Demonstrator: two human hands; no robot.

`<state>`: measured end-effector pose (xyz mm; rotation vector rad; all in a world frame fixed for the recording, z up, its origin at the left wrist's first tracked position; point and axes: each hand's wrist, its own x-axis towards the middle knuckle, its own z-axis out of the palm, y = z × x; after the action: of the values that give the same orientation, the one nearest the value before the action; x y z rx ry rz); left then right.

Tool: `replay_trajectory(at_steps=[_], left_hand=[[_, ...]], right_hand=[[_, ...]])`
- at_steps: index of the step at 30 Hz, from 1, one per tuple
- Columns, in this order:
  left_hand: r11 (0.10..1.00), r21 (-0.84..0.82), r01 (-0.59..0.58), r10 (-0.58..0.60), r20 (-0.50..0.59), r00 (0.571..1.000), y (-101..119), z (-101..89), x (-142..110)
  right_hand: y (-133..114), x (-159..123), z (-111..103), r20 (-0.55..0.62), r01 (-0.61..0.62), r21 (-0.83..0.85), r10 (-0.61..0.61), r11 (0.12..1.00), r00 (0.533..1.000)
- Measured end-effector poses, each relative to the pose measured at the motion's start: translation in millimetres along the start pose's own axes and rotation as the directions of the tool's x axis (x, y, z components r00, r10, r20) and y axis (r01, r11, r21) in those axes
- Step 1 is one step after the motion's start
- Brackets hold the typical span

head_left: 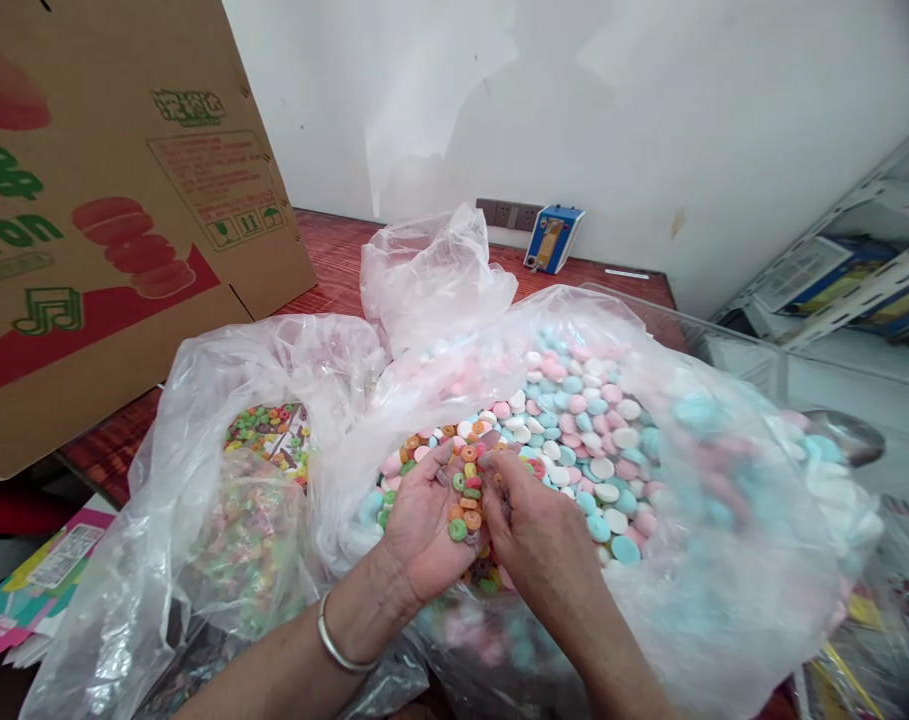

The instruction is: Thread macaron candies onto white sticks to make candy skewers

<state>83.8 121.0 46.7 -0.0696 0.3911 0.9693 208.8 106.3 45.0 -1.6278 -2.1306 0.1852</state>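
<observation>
A: Which step is in hand here?

B: Apparently, picking through a palmful of cereal rings [467,495]. They lie on the left hand [424,525], which is palm up and spread into a shallow cup, above the mouth of the large plastic bag [731,620].

A: And the right hand [540,525]?

B: Its fingers curl together at the edge of the pile. Whether they pinch a ring, B cannot tell; the knuckles hide the tips.

A: What does the next move call for?

B: Probably a level left palm and a light fingertip touch, since loose rings could roll off among the pink, white and blue candy buttons [574,410] below.

A: What else is around?

B: A 2nd plastic bag [199,400] with more rings sits to the left, near a cardboard box [236,200]. Farther back on the surface [330,245], a blue device [553,240] stands by the wall sockets [506,213].

A: Anything in the way?

B: Crumpled film, mostly: it veils many candy buttons and could snag a wrist.
</observation>
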Motion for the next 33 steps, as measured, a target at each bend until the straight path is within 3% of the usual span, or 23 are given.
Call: replay_trajectory(at_steps=[4,7,10,11,12,14,16,17,18,20,22,24,25,27,29,31,33], left_hand=[[0.999,-0.001,0.04,-0.04,0.019,0.999,1.0,-6.2,2.3],[0.999,-0.032,0.02,-0.018,0.069,0.997,1.0,-7.4,3.0],[0.995,-0.098,-0.007,0.016,0.093,0.996,1.0,-7.1,2.2],[0.994,-0.112,-0.011,0.02,0.075,0.997,1.1,-7.0,1.7],[0.993,-0.119,-0.015,0.021,0.05,0.999,1.3,-6.8,1.0],[0.993,-0.116,-0.019,0.019,-0.003,1.0,1.7,-6.4,-0.2],[0.994,-0.106,-0.022,0.018,-0.035,0.999,2.3,-5.9,-0.9],[0.995,-0.101,-0.024,0.02,-0.044,0.999,2.7,-5.7,-1.0],[0.995,-0.097,-0.023,0.019,-0.051,0.999,3.1,-5.5,-0.9],[0.995,-0.101,-0.02,0.014,-0.06,0.998,3.8,-5.8,-0.5],[0.994,-0.109,-0.023,0.017,-0.058,0.998,4.2,-6.7,-0.1],[0.994,-0.109,-0.029,0.024,-0.054,0.998,4.2,-7.4,-0.1],[0.994,-0.105,-0.029,0.024,-0.049,0.999,4.0,-7.4,-0.2],[0.995,-0.094,-0.022,0.019,-0.028,0.999,3.3,-6.7,-0.4],[0.996,-0.089,-0.016,0.015,-0.008,1.0,1.8,-5.2,-0.6],[0.997,-0.079,-0.017,0.018,0.013,1.0,-0.3,-3.6,-0.6],[0.999,-0.051,-0.017,0.02,0.043,0.999,-2.1,-2.9,-0.3]], right_hand=[[-4.0,2.4,-1.6,0.04,0.023,-0.049,-0.021,0.999,0.999],[-2.4,5.2,-0.5,0.091,-0.041,-0.051,0.045,0.998,0.995],[4.8,5.9,0.5,0.073,-0.138,0.275,0.123,0.951,0.99],[8.1,5.3,0.3,0.066,-0.175,0.462,0.163,0.869,0.984],[11.7,4.3,-0.2,0.08,-0.214,0.652,0.215,0.728,0.973],[19.0,1.4,-2.3,0.185,-0.276,0.914,0.299,0.299,0.936],[25.6,-2.2,-5.1,0.304,-0.282,0.952,0.294,-0.117,0.906],[28.4,-4.1,-6.2,0.339,-0.273,0.928,0.272,-0.255,0.9],[30.8,-6.0,-7.0,0.355,-0.261,0.903,0.25,-0.34,0.901],[33.9,-9.4,-6.5,0.356,-0.242,0.886,0.245,-0.396,0.902],[34.8,-12.1,-3.7,0.354,-0.249,0.904,0.283,-0.348,0.892],[33.6,-13.8,-0.1,0.332,-0.279,0.94,0.337,-0.196,0.881],[32.3,-14.2,1.5,0.295,-0.293,0.954,0.359,-0.062,0.886],[28.8,-14.0,3.0,0.164,-0.286,0.904,0.359,0.318,0.919],[24.4,-12.1,2.8,0.01,-0.209,0.692,0.28,0.691,0.96],[19.8,-8.8,1.7,-0.07,-0.119,0.414,0.162,0.903,0.984],[16.0,-4.7,1.0,-0.065,-0.067,0.218,0.083,0.974,0.994]])
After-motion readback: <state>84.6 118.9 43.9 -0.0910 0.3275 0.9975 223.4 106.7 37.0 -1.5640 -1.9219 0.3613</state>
